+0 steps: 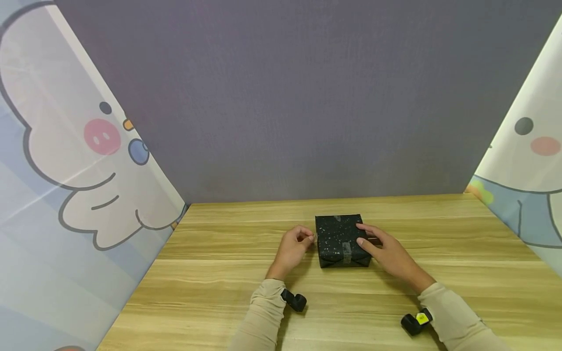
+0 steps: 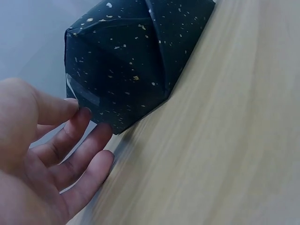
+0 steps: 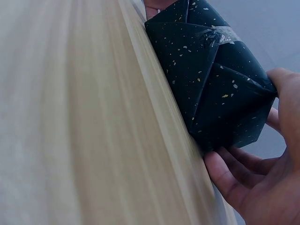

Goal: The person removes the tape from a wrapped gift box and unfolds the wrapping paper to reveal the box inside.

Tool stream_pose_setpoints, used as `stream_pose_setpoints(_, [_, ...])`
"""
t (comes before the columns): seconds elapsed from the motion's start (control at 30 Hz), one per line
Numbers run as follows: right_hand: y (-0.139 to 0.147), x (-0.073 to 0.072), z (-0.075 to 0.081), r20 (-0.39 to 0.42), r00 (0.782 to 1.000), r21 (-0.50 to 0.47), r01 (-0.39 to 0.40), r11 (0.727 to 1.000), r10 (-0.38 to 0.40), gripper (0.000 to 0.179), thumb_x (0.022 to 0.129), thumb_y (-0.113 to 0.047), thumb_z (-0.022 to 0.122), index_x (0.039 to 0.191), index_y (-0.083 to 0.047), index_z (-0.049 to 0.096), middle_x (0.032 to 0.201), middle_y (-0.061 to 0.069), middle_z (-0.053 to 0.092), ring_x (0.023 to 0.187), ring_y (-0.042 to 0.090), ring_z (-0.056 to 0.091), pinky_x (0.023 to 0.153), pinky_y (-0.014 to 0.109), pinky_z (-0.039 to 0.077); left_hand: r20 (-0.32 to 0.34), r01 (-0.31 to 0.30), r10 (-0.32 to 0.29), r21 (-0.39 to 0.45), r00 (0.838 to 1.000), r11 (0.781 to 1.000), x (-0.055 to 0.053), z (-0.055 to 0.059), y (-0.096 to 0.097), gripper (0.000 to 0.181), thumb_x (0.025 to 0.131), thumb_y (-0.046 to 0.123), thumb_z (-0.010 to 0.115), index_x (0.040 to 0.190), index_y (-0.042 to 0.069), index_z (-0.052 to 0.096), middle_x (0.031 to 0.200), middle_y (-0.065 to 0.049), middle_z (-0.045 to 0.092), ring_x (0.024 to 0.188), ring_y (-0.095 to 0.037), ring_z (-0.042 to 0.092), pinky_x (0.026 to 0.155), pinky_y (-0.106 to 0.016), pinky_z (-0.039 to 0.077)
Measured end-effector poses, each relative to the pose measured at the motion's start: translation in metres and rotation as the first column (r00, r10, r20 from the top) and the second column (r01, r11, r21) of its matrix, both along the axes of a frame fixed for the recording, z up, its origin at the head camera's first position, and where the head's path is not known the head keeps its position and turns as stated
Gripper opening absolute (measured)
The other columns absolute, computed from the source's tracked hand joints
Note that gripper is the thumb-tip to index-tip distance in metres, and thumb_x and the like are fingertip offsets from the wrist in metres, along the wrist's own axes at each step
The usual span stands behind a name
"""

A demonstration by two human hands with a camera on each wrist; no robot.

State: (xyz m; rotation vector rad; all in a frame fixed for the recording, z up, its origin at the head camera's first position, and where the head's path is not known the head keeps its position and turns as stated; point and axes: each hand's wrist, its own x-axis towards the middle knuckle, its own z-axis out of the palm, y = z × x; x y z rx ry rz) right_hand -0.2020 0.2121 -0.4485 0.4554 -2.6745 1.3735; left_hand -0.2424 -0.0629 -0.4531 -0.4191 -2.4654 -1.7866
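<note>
A box wrapped in black paper with white and gold specks lies on the wooden table. Its folded front flap carries a strip of clear tape, which runs up onto the top face. On the box's left, my left hand brings thumb and index fingertip together on the end of another clear tape strip; that strip lies partly against the paper. My right hand grips the right side of the box, thumb at the top front corner and the other fingers around the side, partly hidden.
The wooden table ends at a grey panel behind the box. Cartoon-printed sheets stand on the left and right. A small black camera is strapped to each wrist.
</note>
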Motion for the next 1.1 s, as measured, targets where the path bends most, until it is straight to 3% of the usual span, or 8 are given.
stream_pose_setpoints(0.27, [0.0,0.0,0.0,0.007,1.0,0.002,0.005,1.0,-0.005,0.056,0.104,-0.045,0.053,0.152,-0.018,0.044,0.145,0.023,0.049,0.127,0.042,0.051,0.098,0.061,0.044,0.036,0.004,-0.004,0.001,0.999,1.0,0.002,0.003,0.001,0.008,0.097,0.003,0.063,0.101,-0.002,0.068,0.091,-0.009,0.067,0.083,-0.031,0.066,0.068,-0.031,0.055])
stream_pose_setpoints(0.47, [0.001,0.0,0.0,0.013,1.0,-0.002,-0.005,1.0,0.005,0.056,0.104,-0.045,0.052,0.153,-0.019,0.043,0.146,0.023,0.047,0.128,0.043,0.05,0.098,0.061,0.043,0.047,-0.044,0.04,0.078,0.998,0.996,0.003,0.004,0.005,0.018,0.1,-0.002,0.05,0.108,-0.006,0.066,0.105,-0.018,0.066,0.097,-0.033,0.065,0.077,-0.043,0.057])
stream_pose_setpoints(0.53, [0.001,0.0,0.0,0.01,1.0,0.002,-0.006,1.0,0.006,0.056,0.104,-0.045,0.052,0.153,-0.019,0.043,0.146,0.023,0.048,0.127,0.043,0.051,0.098,0.061,0.043,0.04,-0.058,0.053,0.119,0.998,0.991,0.005,0.005,0.008,0.023,0.101,-0.003,0.044,0.11,-0.006,0.065,0.109,-0.019,0.064,0.1,-0.033,0.063,0.078,-0.046,0.057])
stream_pose_setpoints(0.6, [0.001,0.0,0.0,0.006,1.0,0.007,-0.005,1.0,0.005,0.056,0.104,-0.045,0.052,0.153,-0.019,0.043,0.145,0.023,0.048,0.127,0.043,0.051,0.097,0.062,0.044,-0.001,-0.067,0.067,0.105,0.998,0.992,0.007,0.007,0.012,0.027,0.1,0.0,0.042,0.111,-0.003,0.067,0.112,-0.016,0.063,0.102,-0.031,0.061,0.081,-0.045,0.056])
stream_pose_setpoints(0.7, [0.001,0.0,0.0,0.006,1.0,0.01,-0.003,1.0,0.003,0.056,0.104,-0.045,0.052,0.153,-0.018,0.043,0.145,0.024,0.048,0.126,0.044,0.052,0.097,0.062,0.044,-0.109,-0.055,0.057,0.024,0.992,0.998,0.011,0.01,0.017,0.026,0.101,0.007,0.046,0.113,0.003,0.069,0.122,-0.011,0.059,0.11,-0.026,0.057,0.089,-0.043,0.051])
stream_pose_setpoints(0.87, [0.0,-0.001,0.001,0.012,1.0,0.001,0.001,1.0,-0.001,0.057,0.104,-0.045,0.052,0.153,-0.017,0.044,0.144,0.025,0.048,0.123,0.046,0.054,0.095,0.062,0.045,-0.287,-0.008,-0.045,-0.181,0.957,0.984,0.019,0.013,0.022,0.023,0.101,0.022,0.057,0.116,0.012,0.072,0.143,-0.008,0.05,0.136,-0.027,0.039,0.103,-0.05,0.041])
stream_pose_setpoints(0.97, [0.0,-0.001,0.001,0.015,1.0,-0.001,0.0,1.0,0.0,0.057,0.104,-0.045,0.052,0.152,-0.016,0.044,0.144,0.026,0.048,0.122,0.046,0.054,0.094,0.062,0.046,-0.36,-0.018,-0.107,-0.326,0.927,0.945,0.023,0.014,0.025,0.026,0.1,0.027,0.059,0.118,0.016,0.074,0.144,-0.005,0.051,0.142,-0.028,0.033,0.109,-0.055,0.033])
stream_pose_setpoints(1.1, [0.001,-0.002,0.002,0.01,1.0,0.004,0.001,1.0,-0.001,0.056,0.104,-0.045,0.052,0.152,-0.016,0.045,0.145,0.026,0.047,0.122,0.048,0.054,0.093,0.063,0.046,-0.402,-0.063,-0.171,-0.508,0.899,0.859,0.027,0.019,0.029,0.034,0.099,0.039,0.059,0.123,0.019,0.073,0.142,-0.002,0.053,0.142,-0.026,0.036,0.116,-0.058,0.02])
